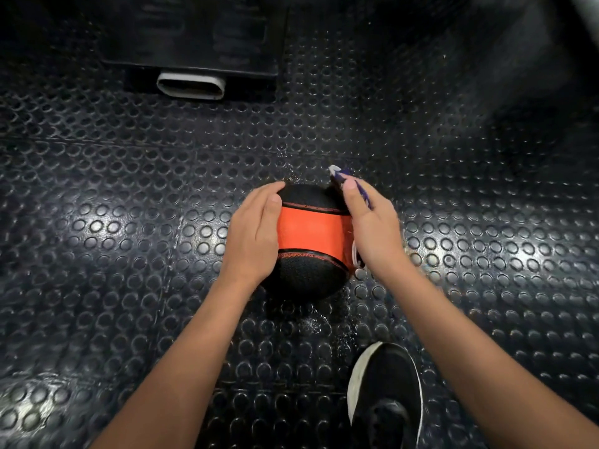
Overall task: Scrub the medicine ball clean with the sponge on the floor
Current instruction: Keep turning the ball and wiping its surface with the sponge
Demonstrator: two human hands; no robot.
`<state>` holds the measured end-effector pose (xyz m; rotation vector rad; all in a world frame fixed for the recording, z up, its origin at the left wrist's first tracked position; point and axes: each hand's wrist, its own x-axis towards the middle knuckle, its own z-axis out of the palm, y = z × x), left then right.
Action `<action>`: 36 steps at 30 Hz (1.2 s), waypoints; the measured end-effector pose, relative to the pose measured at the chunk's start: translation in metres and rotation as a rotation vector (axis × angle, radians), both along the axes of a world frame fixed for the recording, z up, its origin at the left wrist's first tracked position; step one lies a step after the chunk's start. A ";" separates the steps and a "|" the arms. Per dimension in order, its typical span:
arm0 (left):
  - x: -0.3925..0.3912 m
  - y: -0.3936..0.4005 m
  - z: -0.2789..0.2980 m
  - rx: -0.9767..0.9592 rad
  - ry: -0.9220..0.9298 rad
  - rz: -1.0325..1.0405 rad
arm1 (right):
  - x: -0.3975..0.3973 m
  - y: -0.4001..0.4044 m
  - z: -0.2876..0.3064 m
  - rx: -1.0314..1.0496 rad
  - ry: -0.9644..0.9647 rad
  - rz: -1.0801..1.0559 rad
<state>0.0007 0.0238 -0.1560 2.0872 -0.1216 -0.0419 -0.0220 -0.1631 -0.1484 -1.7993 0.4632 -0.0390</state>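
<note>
A black medicine ball (pixel 308 241) with an orange band rests on the studded black rubber floor (pixel 129 222). My left hand (pixel 256 234) lies flat against the ball's left side, fingers together. My right hand (pixel 372 228) presses a sponge (pixel 340 175) against the ball's right side. Only a purple and white corner of the sponge shows past my fingertips, and a white bit shows under my palm. The rest of the sponge is hidden by the hand.
Wet spots glisten on the floor just in front of and behind the ball. My black shoe (pixel 385 393) with a white sole stands at the lower right. The dark base of a machine (pixel 194 43) with a white oval foot (pixel 191 85) sits at the top.
</note>
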 end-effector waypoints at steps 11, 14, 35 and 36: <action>-0.013 -0.011 0.010 0.164 -0.011 0.301 | -0.008 -0.020 -0.026 0.390 0.441 -0.064; -0.022 -0.020 0.016 -0.070 0.331 0.856 | -0.020 -0.003 -0.035 0.373 0.449 -0.216; 0.007 -0.016 0.009 -0.172 0.268 0.304 | 0.021 -0.015 -0.015 0.131 0.136 0.118; 0.007 -0.015 0.009 -0.179 0.264 0.294 | 0.017 -0.019 -0.022 0.192 0.232 0.100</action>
